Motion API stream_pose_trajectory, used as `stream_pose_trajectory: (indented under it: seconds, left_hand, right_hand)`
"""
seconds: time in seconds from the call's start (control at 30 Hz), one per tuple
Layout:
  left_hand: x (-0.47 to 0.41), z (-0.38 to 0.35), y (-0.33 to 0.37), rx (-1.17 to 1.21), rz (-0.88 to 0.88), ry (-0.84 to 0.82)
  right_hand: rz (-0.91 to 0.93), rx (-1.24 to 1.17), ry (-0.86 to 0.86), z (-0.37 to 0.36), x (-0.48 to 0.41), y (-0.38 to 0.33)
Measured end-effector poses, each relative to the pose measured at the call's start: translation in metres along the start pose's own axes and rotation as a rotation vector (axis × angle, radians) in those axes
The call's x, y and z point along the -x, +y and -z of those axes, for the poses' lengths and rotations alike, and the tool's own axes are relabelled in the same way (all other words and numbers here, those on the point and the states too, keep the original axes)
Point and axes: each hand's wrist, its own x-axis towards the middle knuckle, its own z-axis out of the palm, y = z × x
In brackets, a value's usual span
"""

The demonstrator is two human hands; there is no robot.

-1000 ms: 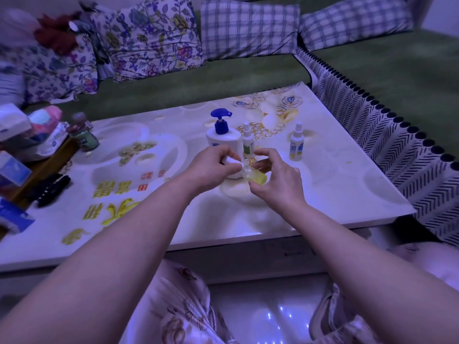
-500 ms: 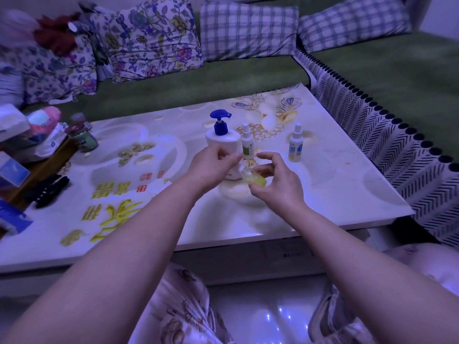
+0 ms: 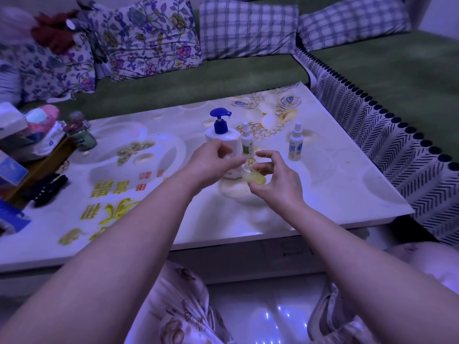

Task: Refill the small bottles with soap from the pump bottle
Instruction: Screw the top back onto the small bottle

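Fingers (image 3: 267, 167) and thumb of the right hand (image 3: 278, 184) grip a small clear plastic bottle of yellow liquid (image 3: 255, 178), tilted just above the table. Fingertips of the left hand (image 3: 213, 162) are curled together at its neck; whether they pinch a cap cannot be told.

Just behind the hands stands the white pump bottle with blue pump head (image 3: 221, 130), untouched. A small white spray bottle with green label (image 3: 247, 145) stands upright beside it, and a second with blue label (image 3: 294, 146) stands further right, both capped.

Judgement: early stage, opening the first bottle, with pumping and the two others outstanding.

Surface is a glossy white patterned table (image 3: 335, 194). A green sofa (image 3: 397, 70) with floral and plaid cushions surrounds it, and clutter lies at the table's left.
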Motion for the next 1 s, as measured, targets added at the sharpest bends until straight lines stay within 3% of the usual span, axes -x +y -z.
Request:
stream_pose_trajectory:
  seconds: [0.2,0.33,0.43,0.67,0.8,1.0]
  left_hand:
    - [0.0012,-0.0011,0.0022,-0.070,-0.044,-0.023]
    - [0.0021,-0.0023,0.0006,0.075,-0.015,-0.097]
    - [-0.0003,-0.0037,-0.0010,-0.102,0.041,0.021]
    - [0.0014,0.0021,-0.0013,-0.026,-0.026,-0.098]
    - [-0.0018,0.0005,-0.0013,-0.097,0.016,0.043]
    - [-0.0007,0.0008,0.0000,-0.061,-0.055,-0.027]
  right_hand:
    - [-0.001,0.000,-0.005,0.0010,-0.0017,-0.0012]
    - [0.004,-0.009,0.006,-0.0001,0.0002,0.0013]
    - [0.007,0.009,-0.003,-0.0013,-0.0003,0.0012]
    - [0.010,0.010,-0.003,-0.0012,-0.0016,0.0007]
    - [0.031,0.036,-0.007,-0.0012,-0.0017,-0.0021]
    - [0.033,0.036,-0.001,0.0031,-0.0029,-0.0027]
